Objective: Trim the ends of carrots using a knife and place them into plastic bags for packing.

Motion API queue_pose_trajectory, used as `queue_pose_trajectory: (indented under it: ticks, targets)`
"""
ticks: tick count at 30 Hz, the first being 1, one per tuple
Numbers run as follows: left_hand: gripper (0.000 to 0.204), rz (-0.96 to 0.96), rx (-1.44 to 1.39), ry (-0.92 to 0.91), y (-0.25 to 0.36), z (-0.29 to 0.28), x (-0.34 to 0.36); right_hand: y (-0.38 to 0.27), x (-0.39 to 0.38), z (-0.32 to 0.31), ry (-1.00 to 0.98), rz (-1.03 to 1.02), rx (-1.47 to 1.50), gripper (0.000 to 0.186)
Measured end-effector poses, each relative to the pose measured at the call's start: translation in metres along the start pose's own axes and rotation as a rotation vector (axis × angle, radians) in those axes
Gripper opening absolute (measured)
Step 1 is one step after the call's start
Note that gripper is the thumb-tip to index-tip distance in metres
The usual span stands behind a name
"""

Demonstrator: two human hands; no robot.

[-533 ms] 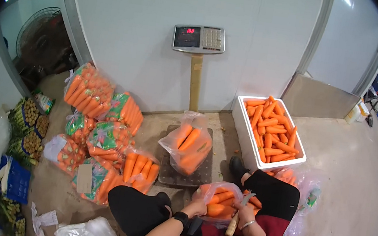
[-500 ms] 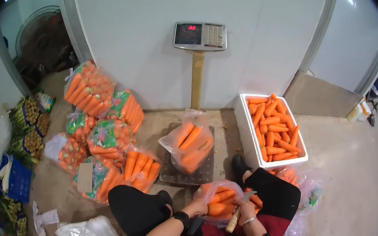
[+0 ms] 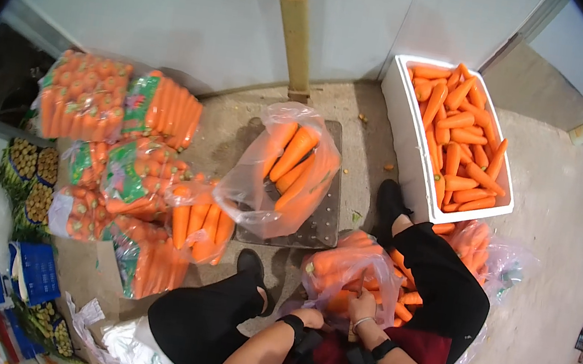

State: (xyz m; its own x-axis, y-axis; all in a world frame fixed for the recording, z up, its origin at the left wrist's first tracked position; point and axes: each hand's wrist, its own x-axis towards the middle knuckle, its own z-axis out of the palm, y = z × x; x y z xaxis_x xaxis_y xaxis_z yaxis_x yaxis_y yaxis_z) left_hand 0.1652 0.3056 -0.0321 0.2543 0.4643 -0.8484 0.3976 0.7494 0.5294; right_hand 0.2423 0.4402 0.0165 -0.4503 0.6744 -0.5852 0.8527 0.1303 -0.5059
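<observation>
My right hand (image 3: 362, 307) is closed around a knife (image 3: 352, 331), whose wooden handle shows below my fist. It is at the near side of a clear plastic bag of carrots (image 3: 344, 256) between my legs. My left hand (image 3: 312, 319) lies just left of it, by the bag's near edge, fingers curled; what they hold, if anything, is hidden. Ahead, an open clear bag with several large carrots (image 3: 295, 156) rests on the platform of a floor scale (image 3: 327, 220). Loose carrots (image 3: 405, 298) show beside the bag, near my right leg.
A white foam box (image 3: 412, 173) full of carrots stands at the right. Packed bags of carrots (image 3: 150, 181) are piled at the left. The scale's post (image 3: 291, 25) rises against the wall. Another carrot bag (image 3: 473, 245) lies beyond my right knee; blue crates (image 3: 36, 273) stand far left.
The view has tipped downward, so the scale's display is mostly out of sight. My right hand has shifted left, nearer my left hand. The knife blade, visible before, is now hard to see.
</observation>
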Motion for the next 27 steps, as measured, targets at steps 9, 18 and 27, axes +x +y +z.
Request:
queue_pose_trajectory:
  ticks: [9,18,27]
  targets:
    - [0.067,0.240,-0.062,-0.025,-0.023,0.049,0.035,-0.025,-0.052,0.020,0.075,0.263,0.417,0.022]
    - [0.057,-0.211,-0.441,0.691,-0.019,0.053,-0.016,0.002,-0.057,0.001,0.214,-0.200,0.303,0.032]
    - [0.022,-0.131,-0.193,0.578,0.017,0.057,-0.062,0.056,0.002,-0.065,0.121,-0.016,-0.136,0.043]
